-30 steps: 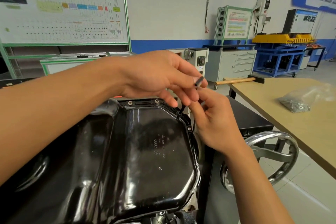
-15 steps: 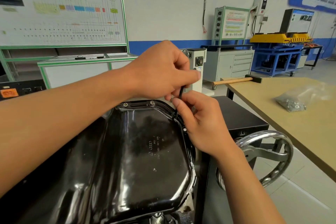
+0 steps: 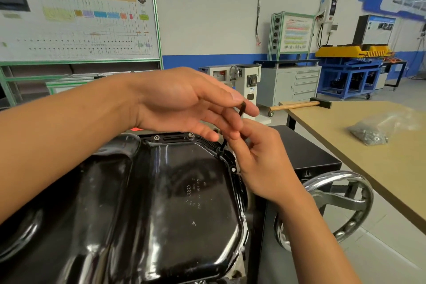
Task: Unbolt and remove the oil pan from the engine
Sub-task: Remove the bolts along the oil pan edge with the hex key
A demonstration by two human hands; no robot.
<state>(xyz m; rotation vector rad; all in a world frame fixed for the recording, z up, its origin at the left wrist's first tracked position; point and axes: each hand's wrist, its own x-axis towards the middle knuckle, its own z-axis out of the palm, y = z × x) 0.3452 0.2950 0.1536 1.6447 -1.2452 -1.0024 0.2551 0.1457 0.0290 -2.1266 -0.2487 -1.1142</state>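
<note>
1. Nearest the camera, the black oil pan [image 3: 184,203] is seen seated on the engine with its glossy underside turned up. It has not been lifted off.
2. Two bolts [image 3: 156,138] are seen in place along the far rim, and a further one on the right rim. The unbolting is therefore judged unfinished. How many fasteners are already out cannot be told, since much of the rim is hidden by the arms or lies out of view.
3. At the far right corner of the pan, the right hand [image 3: 260,161] is held with its fingers curled. The lower shaft of a black hex key [image 3: 242,108] is pinched by it, just above the rim.
4. The key's tip appears to be set into a corner bolt, which is judged to be the one being worked.
5. Above, the left hand [image 3: 184,101] is spread fairly flat, and the key's upper end is pinched between its thumb and fingertips.
6. Farther right, a handwheel [image 3: 334,203] is seen, and beyond it a wooden table [image 3: 380,168] bearing a bag of fasteners [image 3: 368,134] and a hammer [image 3: 299,105].
</note>
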